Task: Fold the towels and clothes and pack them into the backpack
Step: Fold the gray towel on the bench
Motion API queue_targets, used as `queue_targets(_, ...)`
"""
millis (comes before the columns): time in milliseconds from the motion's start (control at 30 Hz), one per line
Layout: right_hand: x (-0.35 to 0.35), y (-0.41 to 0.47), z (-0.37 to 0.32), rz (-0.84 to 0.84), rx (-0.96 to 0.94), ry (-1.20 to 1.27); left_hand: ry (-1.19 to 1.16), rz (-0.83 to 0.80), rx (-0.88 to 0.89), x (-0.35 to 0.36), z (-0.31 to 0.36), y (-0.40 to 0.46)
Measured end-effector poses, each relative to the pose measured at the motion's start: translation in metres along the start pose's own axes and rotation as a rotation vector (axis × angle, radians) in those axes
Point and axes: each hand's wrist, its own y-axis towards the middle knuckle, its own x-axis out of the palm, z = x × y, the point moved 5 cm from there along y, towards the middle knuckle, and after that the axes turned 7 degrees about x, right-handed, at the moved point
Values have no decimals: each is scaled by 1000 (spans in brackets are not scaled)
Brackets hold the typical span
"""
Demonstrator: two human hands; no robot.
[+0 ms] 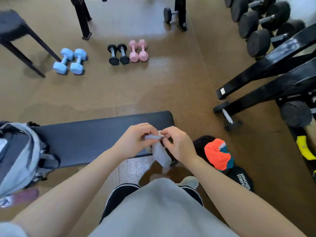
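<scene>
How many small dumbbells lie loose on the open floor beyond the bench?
6, in three pairs: two blue dumbbells on the left, two black dumbbells in the middle, two pink dumbbells right of them. Larger ones sit by the rack.

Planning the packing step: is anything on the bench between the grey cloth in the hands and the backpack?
Nothing visible: the bench lies bare between the grey cloth, pinched by left hand and right hand, and the backpack.

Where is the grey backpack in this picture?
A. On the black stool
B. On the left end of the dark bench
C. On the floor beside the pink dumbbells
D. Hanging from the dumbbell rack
B: the grey backpack rests on the left end of the dark bench.
</scene>
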Motion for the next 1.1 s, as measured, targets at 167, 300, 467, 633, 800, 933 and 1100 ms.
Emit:
queue_targets(167,55,20,-36,94,156,-93,68,-39,-143,-60,-47,-72)
queue_targets(300,75,23,-49,63,281,-105,79,-93,-397,-93,-97,-124)
queue_targets(467,111,15,-46,-219,366,-24,164,-242,-492,-100,-137,-160)
queue_targets(633,132,50,-38,-436,342,-49,422,-219,-569,-118,-182,-159)
queue_targets(800,175,140,3,-541,341,-194,592,-110,-687,-132,-255,-112)
queue_targets(933,235,211,76,-591,350,-438,598,-66,-819,-113,-350,-65)
queue_targets(1100,280,273,150,-502,341,-534,653,59,-917,-84,-442,-13)
